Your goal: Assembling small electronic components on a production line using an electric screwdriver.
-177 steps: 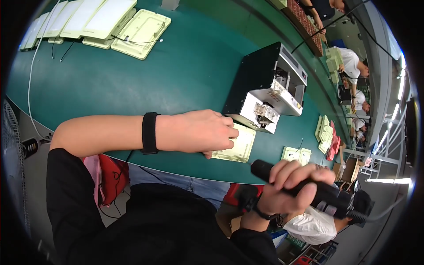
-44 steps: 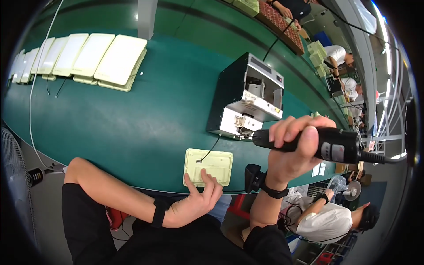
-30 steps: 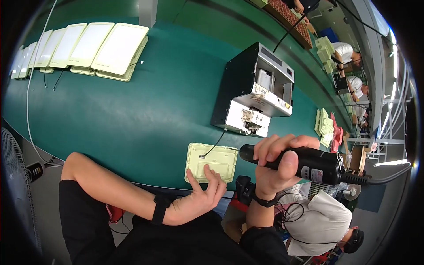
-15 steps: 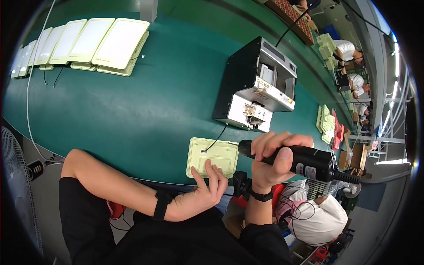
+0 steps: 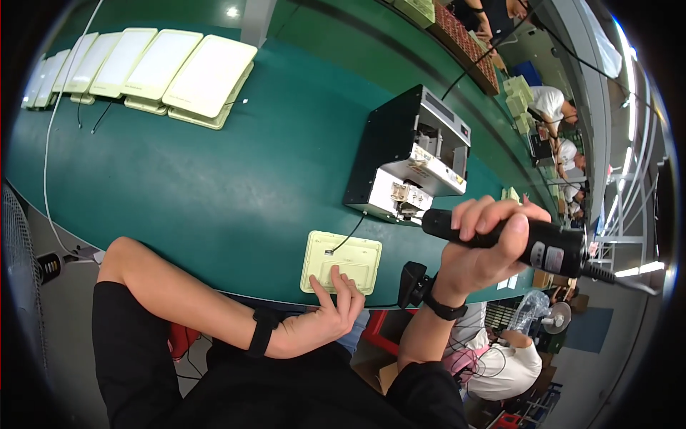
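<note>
My right hand (image 5: pixel 489 261) is wrapped round a black corded electric screwdriver (image 5: pixel 561 249), held sideways above the bench. Its tip reaches the metal front of a boxy black and silver screw feeder (image 5: pixel 382 161). Whether a screw sits on the bit is too small to tell. Below the feeder, a pale yellow-green plastic panel (image 5: pixel 357 248) lies flat near the bench edge. A black cable (image 5: pixel 349 238) runs from a small slot in it toward the feeder. The fingers of my left hand (image 5: pixel 330 320) are spread, with their tips resting on the panel's near part.
A row of pale-framed white panels (image 5: pixel 211 75) lies overlapping at the far left of the green bench (image 5: pixel 214 186), some with short black leads. A white cable (image 5: pixel 48 157) hangs at the left, beside a fan (image 5: pixel 21 300). Several people work along the right side.
My right hand has carried the screwdriver to the right, away from the panel, and its tip is now at the feeder's front. My left hand stays on the panel.
</note>
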A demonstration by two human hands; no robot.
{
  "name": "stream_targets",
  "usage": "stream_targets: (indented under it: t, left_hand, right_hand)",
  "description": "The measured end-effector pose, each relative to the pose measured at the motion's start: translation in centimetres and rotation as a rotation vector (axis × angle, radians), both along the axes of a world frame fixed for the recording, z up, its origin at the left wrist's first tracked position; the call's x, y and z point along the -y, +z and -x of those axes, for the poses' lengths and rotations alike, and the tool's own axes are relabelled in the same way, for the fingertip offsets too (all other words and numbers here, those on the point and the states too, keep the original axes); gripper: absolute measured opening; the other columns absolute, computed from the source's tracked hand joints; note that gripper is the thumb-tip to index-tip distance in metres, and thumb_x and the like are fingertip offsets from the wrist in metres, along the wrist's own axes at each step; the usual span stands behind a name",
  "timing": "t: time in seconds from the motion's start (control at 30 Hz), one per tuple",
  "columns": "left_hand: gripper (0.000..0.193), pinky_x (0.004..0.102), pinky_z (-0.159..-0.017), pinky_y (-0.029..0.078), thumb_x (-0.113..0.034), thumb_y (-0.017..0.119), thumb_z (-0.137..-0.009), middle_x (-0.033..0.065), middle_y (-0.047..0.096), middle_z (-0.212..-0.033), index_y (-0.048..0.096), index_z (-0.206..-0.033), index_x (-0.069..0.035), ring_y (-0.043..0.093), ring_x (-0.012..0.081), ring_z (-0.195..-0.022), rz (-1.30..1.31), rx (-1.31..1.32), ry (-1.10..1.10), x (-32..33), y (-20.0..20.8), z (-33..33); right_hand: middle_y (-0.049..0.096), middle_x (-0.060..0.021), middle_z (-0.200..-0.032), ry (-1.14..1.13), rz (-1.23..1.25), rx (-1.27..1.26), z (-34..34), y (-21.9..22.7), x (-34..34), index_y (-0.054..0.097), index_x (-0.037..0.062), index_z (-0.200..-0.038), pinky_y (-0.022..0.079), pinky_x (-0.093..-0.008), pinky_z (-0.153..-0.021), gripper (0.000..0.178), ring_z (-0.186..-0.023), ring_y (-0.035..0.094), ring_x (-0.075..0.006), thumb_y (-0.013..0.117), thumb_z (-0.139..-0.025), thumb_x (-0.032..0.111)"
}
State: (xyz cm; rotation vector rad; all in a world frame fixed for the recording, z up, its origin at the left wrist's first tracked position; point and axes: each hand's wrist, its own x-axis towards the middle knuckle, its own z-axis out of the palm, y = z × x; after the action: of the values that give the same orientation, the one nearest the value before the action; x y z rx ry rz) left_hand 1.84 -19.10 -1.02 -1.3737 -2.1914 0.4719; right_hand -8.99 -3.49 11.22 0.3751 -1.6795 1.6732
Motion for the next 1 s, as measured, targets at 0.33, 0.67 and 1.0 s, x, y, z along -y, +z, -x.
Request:
stream_targets:
  t: [0.33,0.67,1.0]
  left_hand:
    - [0.035,0.0482,-0.062,0.064,-0.023,0.054,-0.092,0.0204,0.069,-0.103,0.069,-0.106,0.006,0.071,0.0434,-0.100,0.024,0.004,-0.006,0.1,-0.2,0.2]
    - [0.053,0.0503,-0.063,0.066,-0.008,0.057,-0.062,0.0228,0.069,-0.110,0.066,-0.110,0.011,0.071,0.0485,-0.101,0.053,0.040,-0.030,0.2,-0.2,-0.3]
    - [0.060,0.0543,-0.068,0.066,-0.006,0.056,-0.054,0.0256,0.069,-0.112,0.068,-0.110,0.014,0.070,0.0501,-0.105,0.025,0.055,0.003,0.3,-0.3,-0.7]
  right_hand:
    - [0.046,-0.0043,-0.065,0.254,0.022,0.151,-2.9,-3.5,3.4,0.045,0.0103,-0.112,0.039,-0.0326,-0.042,0.027,-0.045,0.042,-0.0150,0.061,-0.099,0.027]
    - [0.045,-0.0049,-0.065,0.298,0.022,0.206,-2.5,-3.6,4.3,0.044,0.0101,-0.112,0.042,-0.0334,-0.044,0.030,-0.046,0.043,-0.0161,0.063,-0.099,0.028]
    - [0.046,-0.0057,-0.065,0.377,0.011,0.210,-2.1,-5.0,4.2,0.041,0.0102,-0.110,0.041,-0.0330,-0.043,0.030,-0.046,0.042,-0.0158,0.063,-0.099,0.027]
